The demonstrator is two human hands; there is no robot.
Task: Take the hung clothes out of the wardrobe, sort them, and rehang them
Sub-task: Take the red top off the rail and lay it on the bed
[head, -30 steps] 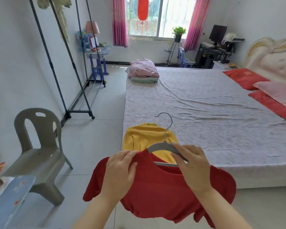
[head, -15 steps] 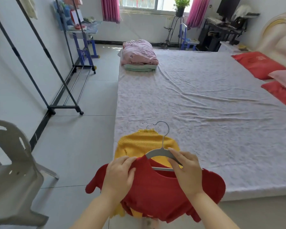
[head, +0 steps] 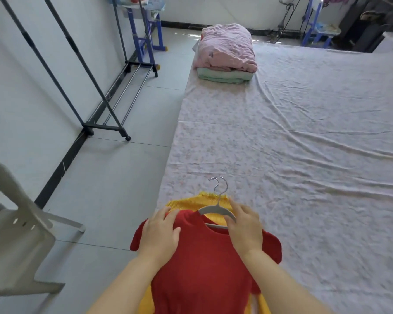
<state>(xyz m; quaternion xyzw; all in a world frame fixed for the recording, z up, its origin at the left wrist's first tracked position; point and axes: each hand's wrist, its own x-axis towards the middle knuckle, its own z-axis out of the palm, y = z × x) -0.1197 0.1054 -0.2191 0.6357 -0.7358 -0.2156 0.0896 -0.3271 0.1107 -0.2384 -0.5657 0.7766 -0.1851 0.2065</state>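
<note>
A red short-sleeved top (head: 204, 268) on a grey hanger (head: 213, 209) lies over a yellow knit top (head: 191, 201) at the near left corner of the bed (head: 281, 143). My left hand (head: 161, 234) rests on the red top's left shoulder with its fingers fairly straight. My right hand (head: 245, 227) holds the hanger's right arm between thumb and fingers at the other shoulder. Two metal hooks stick out past the collars. The lower part of the yellow top is hidden under the red one.
An empty dark clothes rack (head: 107, 128) stands along the left wall. A grey plastic chair (head: 16, 234) is at the near left. Folded pink and green bedding (head: 225, 53) sits on the bed's far left corner. A blue stand (head: 145, 41) is behind the rack.
The view has tilted down and moved closer to the bed. The red top has been lowered onto the yellow one, and my left hand has flattened on its shoulder.
</note>
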